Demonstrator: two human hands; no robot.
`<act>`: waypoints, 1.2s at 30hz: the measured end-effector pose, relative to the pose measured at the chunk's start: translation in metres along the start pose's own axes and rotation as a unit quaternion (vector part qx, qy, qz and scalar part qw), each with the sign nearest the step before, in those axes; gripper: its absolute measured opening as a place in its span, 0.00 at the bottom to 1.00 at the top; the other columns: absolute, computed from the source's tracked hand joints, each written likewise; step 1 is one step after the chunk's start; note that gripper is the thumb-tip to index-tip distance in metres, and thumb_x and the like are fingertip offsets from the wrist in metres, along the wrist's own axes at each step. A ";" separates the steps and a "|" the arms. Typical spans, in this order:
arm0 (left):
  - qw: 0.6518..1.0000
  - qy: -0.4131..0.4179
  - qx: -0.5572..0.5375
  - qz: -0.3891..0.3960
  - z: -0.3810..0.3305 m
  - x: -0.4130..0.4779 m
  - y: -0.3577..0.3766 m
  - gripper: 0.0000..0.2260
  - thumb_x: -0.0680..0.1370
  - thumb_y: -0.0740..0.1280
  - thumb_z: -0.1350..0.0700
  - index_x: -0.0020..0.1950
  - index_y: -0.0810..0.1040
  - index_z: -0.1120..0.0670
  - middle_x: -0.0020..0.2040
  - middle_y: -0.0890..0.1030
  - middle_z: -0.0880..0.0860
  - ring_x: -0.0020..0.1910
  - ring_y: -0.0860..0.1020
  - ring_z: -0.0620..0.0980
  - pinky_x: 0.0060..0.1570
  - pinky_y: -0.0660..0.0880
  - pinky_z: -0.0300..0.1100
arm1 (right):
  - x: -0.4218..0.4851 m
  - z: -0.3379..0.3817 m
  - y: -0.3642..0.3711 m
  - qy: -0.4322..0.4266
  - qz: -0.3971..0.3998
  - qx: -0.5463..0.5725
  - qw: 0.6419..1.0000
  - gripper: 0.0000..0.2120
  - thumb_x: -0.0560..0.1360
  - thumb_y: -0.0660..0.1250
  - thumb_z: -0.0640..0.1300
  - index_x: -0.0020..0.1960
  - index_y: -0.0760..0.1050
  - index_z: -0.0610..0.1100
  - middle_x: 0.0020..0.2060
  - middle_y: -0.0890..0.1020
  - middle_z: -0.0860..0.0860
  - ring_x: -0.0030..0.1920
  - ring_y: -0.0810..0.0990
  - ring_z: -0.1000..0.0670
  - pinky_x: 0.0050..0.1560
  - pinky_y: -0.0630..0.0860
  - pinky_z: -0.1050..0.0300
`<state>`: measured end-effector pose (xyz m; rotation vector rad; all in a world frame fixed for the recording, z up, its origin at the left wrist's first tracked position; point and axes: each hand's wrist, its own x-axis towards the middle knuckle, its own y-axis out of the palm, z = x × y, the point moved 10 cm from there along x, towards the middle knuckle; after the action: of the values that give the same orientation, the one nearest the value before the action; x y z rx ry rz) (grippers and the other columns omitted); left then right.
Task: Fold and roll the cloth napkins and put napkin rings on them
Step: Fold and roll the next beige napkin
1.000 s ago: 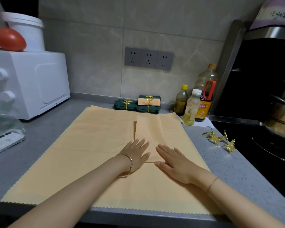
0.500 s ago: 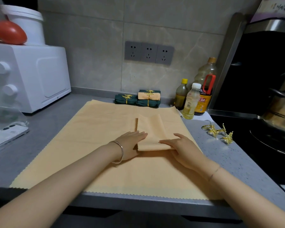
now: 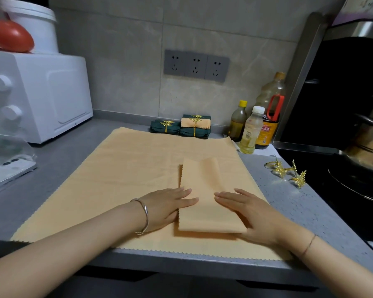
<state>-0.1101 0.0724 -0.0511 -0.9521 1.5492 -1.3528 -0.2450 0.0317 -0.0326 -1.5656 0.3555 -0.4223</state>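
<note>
The folded napkin (image 3: 202, 183) is pinned flat on the spread cloth (image 3: 116, 179), long axis running near to far. The left hand (image 3: 168, 207) and right hand (image 3: 249, 214) are laid open, fingers straight, on its near half, one each side.

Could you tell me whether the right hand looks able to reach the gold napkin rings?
Probably yes: the right hand lies flat on the folded napkin, holding nothing, and nothing stands between it and the gold napkin rings.
</note>
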 end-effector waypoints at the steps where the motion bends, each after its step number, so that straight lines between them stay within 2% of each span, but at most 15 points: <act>1: 1.000 -0.009 -0.009 -0.005 0.002 -0.001 -0.001 0.26 0.82 0.49 0.59 0.77 0.44 0.44 0.78 0.43 0.46 0.76 0.43 0.43 0.74 0.47 0.38 | 0.000 0.000 -0.003 0.006 -0.009 0.013 1.000 0.36 0.69 0.48 0.65 0.75 0.56 0.54 0.73 0.57 0.63 0.71 0.55 0.65 0.74 0.43 0.66; 3: 0.999 -0.036 -0.026 -0.023 0.006 -0.002 -0.003 0.26 0.82 0.51 0.58 0.78 0.45 0.47 0.78 0.45 0.45 0.76 0.46 0.42 0.73 0.49 0.36 | 0.000 -0.004 -0.008 0.025 -0.037 0.050 0.998 0.32 0.70 0.49 0.60 0.73 0.61 0.55 0.70 0.62 0.64 0.68 0.60 0.66 0.69 0.46 0.73; 6: 0.995 -0.066 -0.039 -0.057 0.014 0.002 -0.010 0.25 0.80 0.54 0.59 0.77 0.54 0.47 0.77 0.57 0.46 0.75 0.56 0.44 0.71 0.58 0.38 | 0.002 -0.017 -0.010 0.051 -0.081 0.105 0.990 0.21 0.75 0.64 0.47 0.68 0.71 0.56 0.65 0.73 0.62 0.65 0.71 0.61 0.64 0.60 0.73; 9: 0.989 -0.087 -0.065 -0.103 0.022 0.005 -0.023 0.22 0.79 0.58 0.59 0.72 0.66 0.44 0.64 0.73 0.51 0.64 0.71 0.50 0.59 0.69 0.40 | 0.006 -0.031 -0.014 0.080 -0.118 0.203 0.969 0.16 0.72 0.68 0.45 0.59 0.78 0.56 0.55 0.81 0.62 0.57 0.77 0.62 0.58 0.73 0.65; 12: 0.975 -0.109 -0.111 -0.159 0.031 0.006 -0.036 0.15 0.78 0.61 0.59 0.61 0.78 0.46 0.51 0.77 0.50 0.54 0.74 0.49 0.51 0.69 0.40 | 0.009 -0.044 -0.018 0.129 -0.154 0.304 0.931 0.08 0.69 0.68 0.49 0.43 0.80 0.62 0.38 0.83 0.63 0.42 0.80 0.64 0.44 0.73 0.68; 13: 0.969 -0.116 -0.125 -0.179 0.035 0.006 -0.039 0.12 0.77 0.62 0.60 0.56 0.81 0.49 0.46 0.77 0.50 0.51 0.75 0.50 0.46 0.68 0.39 | 0.009 -0.050 -0.017 0.148 -0.165 0.329 0.918 0.07 0.70 0.69 0.49 0.35 0.80 0.61 0.31 0.82 0.60 0.35 0.77 0.62 0.38 0.70 0.66; 15: 0.951 -0.137 -0.172 -0.216 0.045 0.006 -0.041 0.07 0.77 0.64 0.56 0.48 0.82 0.53 0.36 0.74 0.48 0.39 0.73 0.48 0.39 0.66 0.39 | 0.014 -0.060 -0.013 0.172 -0.183 0.369 0.895 0.19 0.72 0.70 0.56 0.29 0.76 0.45 0.23 0.74 0.49 0.29 0.69 0.55 0.34 0.63 0.57; 17: 0.929 -0.153 -0.241 -0.237 0.055 0.009 -0.038 0.11 0.76 0.67 0.49 0.37 0.80 0.53 0.29 0.70 0.45 0.30 0.67 0.42 0.33 0.63 0.35 | 0.019 -0.066 -0.010 0.200 -0.189 0.415 0.867 0.24 0.74 0.68 0.53 0.30 0.73 0.36 0.25 0.70 0.40 0.30 0.65 0.51 0.36 0.61 0.56; 19: 0.909 -0.176 -0.286 -0.248 0.065 0.013 -0.034 0.16 0.75 0.69 0.47 0.29 0.73 0.50 0.27 0.70 0.45 0.28 0.66 0.41 0.30 0.61 0.32 | 0.024 -0.072 -0.008 0.242 -0.188 0.432 0.848 0.22 0.75 0.68 0.49 0.33 0.75 0.31 0.27 0.73 0.42 0.31 0.68 0.54 0.34 0.63 0.64; 22: 0.880 -0.213 -0.339 -0.256 0.079 0.022 -0.025 0.18 0.74 0.70 0.47 0.27 0.71 0.50 0.27 0.70 0.47 0.31 0.68 0.44 0.34 0.64 0.34 | 0.032 -0.082 -0.003 0.288 -0.188 0.434 0.833 0.19 0.73 0.70 0.50 0.31 0.76 0.36 0.24 0.73 0.51 0.27 0.69 0.57 0.30 0.63 0.71; 27: 0.888 -0.268 -0.327 -0.179 0.088 0.034 -0.017 0.17 0.75 0.68 0.47 0.28 0.73 0.49 0.29 0.71 0.46 0.30 0.68 0.44 0.30 0.64 0.34 | 0.039 -0.094 0.003 0.357 -0.166 0.404 0.826 0.10 0.70 0.74 0.49 0.36 0.78 0.43 0.26 0.76 0.51 0.27 0.70 0.56 0.26 0.63 0.69; 30: 0.897 -0.294 -0.305 -0.128 0.093 0.042 -0.018 0.12 0.74 0.68 0.43 0.45 0.76 0.51 0.44 0.77 0.49 0.45 0.75 0.48 0.46 0.72 0.39 | 0.043 -0.094 0.004 0.373 -0.134 0.396 0.828 0.10 0.70 0.74 0.48 0.37 0.77 0.44 0.28 0.76 0.51 0.30 0.71 0.56 0.29 0.64 0.65; 33: 0.890 -0.287 -0.315 -0.164 0.102 0.059 -0.029 0.30 0.75 0.65 0.41 0.71 0.63 0.53 0.67 0.70 0.54 0.64 0.71 0.54 0.64 0.68 0.48 | 0.046 -0.095 0.005 0.385 -0.120 0.384 0.831 0.09 0.70 0.74 0.48 0.36 0.76 0.45 0.30 0.77 0.52 0.32 0.71 0.56 0.31 0.63 0.63; 34: 0.890 -0.266 -0.322 -0.184 0.101 0.068 -0.034 0.30 0.76 0.64 0.42 0.73 0.61 0.53 0.70 0.67 0.54 0.67 0.69 0.54 0.66 0.67 0.48 | 0.047 -0.095 0.005 0.387 -0.119 0.382 0.831 0.10 0.70 0.74 0.47 0.36 0.75 0.46 0.30 0.77 0.52 0.32 0.71 0.56 0.31 0.64 0.63; 36: 0.894 -0.213 -0.342 -0.194 0.096 0.084 -0.038 0.22 0.79 0.62 0.46 0.70 0.68 0.54 0.69 0.71 0.53 0.67 0.69 0.53 0.67 0.65 0.45 | 0.047 -0.096 0.007 0.389 -0.119 0.379 0.831 0.10 0.69 0.74 0.47 0.35 0.74 0.46 0.30 0.78 0.51 0.32 0.72 0.55 0.31 0.65 0.62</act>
<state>-0.0497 -0.0437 -0.0280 -1.9367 1.5437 -0.7340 -0.2487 -0.0755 -0.0351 -0.5880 0.5253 -1.2429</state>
